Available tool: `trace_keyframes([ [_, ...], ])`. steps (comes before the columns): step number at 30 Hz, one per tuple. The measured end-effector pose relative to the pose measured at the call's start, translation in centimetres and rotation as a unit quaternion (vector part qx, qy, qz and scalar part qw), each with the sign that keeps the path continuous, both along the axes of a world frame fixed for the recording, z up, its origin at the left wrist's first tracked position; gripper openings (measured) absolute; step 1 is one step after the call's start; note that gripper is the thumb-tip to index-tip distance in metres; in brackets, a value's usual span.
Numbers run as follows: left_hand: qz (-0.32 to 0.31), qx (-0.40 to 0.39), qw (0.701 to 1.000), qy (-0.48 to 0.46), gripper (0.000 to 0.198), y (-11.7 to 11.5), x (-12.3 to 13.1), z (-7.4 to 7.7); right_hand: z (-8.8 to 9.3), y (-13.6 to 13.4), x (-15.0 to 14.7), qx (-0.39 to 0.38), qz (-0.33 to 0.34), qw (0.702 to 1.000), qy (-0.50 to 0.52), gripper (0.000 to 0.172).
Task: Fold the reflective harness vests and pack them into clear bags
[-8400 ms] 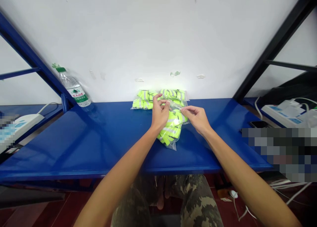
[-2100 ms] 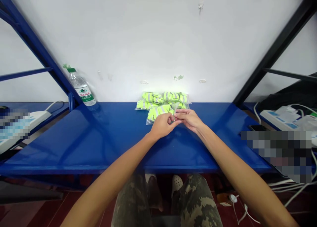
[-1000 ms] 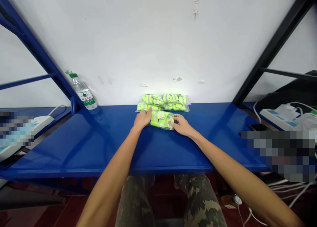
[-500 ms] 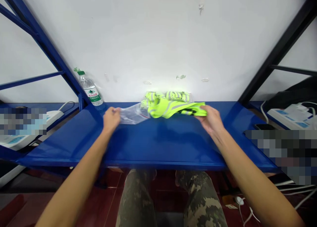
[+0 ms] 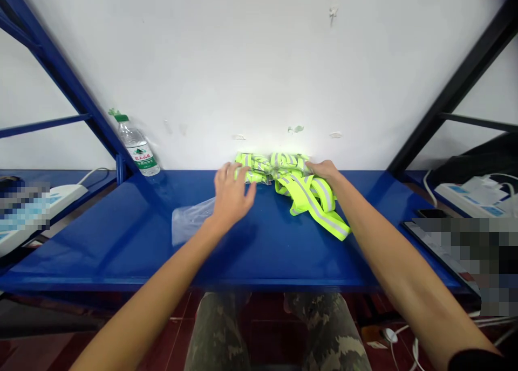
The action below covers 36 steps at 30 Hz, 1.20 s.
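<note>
Blue steel shelf [image 5: 101,252] here: one hi-vis vest [image 5: 311,201] lies out, its empty poly bag [image 5: 190,220] beside the spread left hand [image 5: 230,198], while the flat right hand [image 5: 324,171] touches the bagged vests [image 5: 289,162].

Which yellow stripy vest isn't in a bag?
The loose neon reflective vest by the right hand, lying unbagged on the blue shelf; the other vests are bunched inside clear plastic bags.
</note>
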<state>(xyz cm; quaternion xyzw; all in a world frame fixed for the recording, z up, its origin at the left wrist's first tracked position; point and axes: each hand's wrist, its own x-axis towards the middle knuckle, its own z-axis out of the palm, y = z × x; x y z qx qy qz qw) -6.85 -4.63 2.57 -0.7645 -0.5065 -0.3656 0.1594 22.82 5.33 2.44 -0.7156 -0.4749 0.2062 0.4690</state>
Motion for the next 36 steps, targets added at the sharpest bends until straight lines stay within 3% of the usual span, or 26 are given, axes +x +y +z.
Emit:
trace_keyframes([
  [2, -0.067, -0.025, 0.997, -0.01, 0.035, 0.6, 2.6, 0.0, 1.0, 0.5, -0.7, 0.02, 0.001, 1.0, 0.001, 0.022],
  [4, -0.124, -0.048, 0.989, -0.062, 0.027, 1.0, 4.4, 0.5, 2.3, -0.4, -1.5, 0.112, 0.027, 0.993, 0.024, 0.021],
  [6, -0.167, -0.084, 0.968, -0.165, 0.021, 1.3, 5.7, 1.4, 3.5, -2.5, -2.4, 0.245, 0.114, 0.959, 0.089, 0.023],
  [7, -0.188, -0.109, 0.95, -0.223, 0.025, 1.3, 6.3, 1.9, 3.9, -3.8, -3.0, 0.264, 0.157, 0.947, 0.094, 0.024],
  [9, -0.229, -0.169, 0.908, -0.306, 0.036, 1.2, 7.2, 2.8, 4.0, -6.7, -4.1, 0.239, 0.233, 0.939, 0.083, 0.025],
  [12, -0.264, -0.263, 0.87, -0.323, 0.039, 0.8, 8.2, 2.8, 2.9, -10.0, -5.3, 0.164, 0.331, 0.929, 0.027, 0.021],
  [16, -0.207, -0.382, 0.8, -0.414, 0.03, 0.2, 8.9, 1.5, 1.3, -11.5, -5.3, 0.099, 0.281, 0.954, 0.013, 0.033],
  [19, -0.198, -0.41, 0.764, -0.458, 0.021, -0.4, 9.0, 0.9, 1.3, -11.6, -5.3, 0.066, 0.275, 0.959, -0.005, 0.032],
  [22, -0.272, -0.401, 0.761, -0.432, 0.016, -0.7, 8.5, 1.1, 1.8, -11.8, -5.3, 0.048, 0.327, 0.944, 0.012, 0.031],
  [25, -0.337, -0.4, 0.759, -0.388, 0.016, -0.8, 7.8, 1.6, 2.3, -12.1, -5.0, 0.046, 0.375, 0.919, 0.11, 0.03],
  [29, -0.395, -0.399, 0.748, -0.354, 0.022, -0.7, 7.1, 2.0, 2.6, -12.8, -4.3, 0.047, 0.369, 0.903, 0.216, 0.035],
  [33, -0.415, -0.379, 0.77, -0.303, 0.023, -0.7, 7.2, 2.0, 3.1, -13.4, -4.1, 0.112, 0.333, 0.936, 0.025, 0.035],
  [36, -0.427, -0.385, 0.767, -0.286, 0.023, -0.7, 7.4, 1.8, 3.5, -13.8, -4.1, 0.109, 0.351, 0.928, -0.051, 0.034],
])
